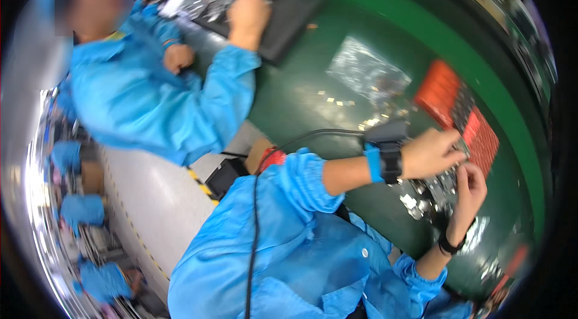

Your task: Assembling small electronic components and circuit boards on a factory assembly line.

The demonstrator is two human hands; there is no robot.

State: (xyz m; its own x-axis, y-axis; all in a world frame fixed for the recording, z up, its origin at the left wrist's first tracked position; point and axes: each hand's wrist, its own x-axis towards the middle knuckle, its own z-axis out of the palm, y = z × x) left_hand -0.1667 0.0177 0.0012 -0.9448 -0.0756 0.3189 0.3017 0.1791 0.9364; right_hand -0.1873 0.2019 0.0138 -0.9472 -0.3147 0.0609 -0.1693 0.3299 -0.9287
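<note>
My left hand point(427, 153) reaches in over the green table, with a black device and a blue strap on its wrist. My right hand point(471, 189), with a black band on its wrist, is raised to meet it. The fingertips of both hands pinch together at a small metallic piece, mostly covered by the fingers. Just below lies a loose heap of shiny metal parts point(442, 189). Beyond my fingers rests a red textured sheet or tray point(483, 144), with dark pieces point(462, 105) along its middle and a second red section point(439, 90) farther off.
A clear plastic bag point(361, 69) lies mid-table, near scattered tiny yellowish pieces point(336, 101). At the left, a co-worker in blue point(156, 96) has a hand point(248, 15) over a black tray point(295, 15) of silvery parts. A black cable point(255, 228) runs along my jacket.
</note>
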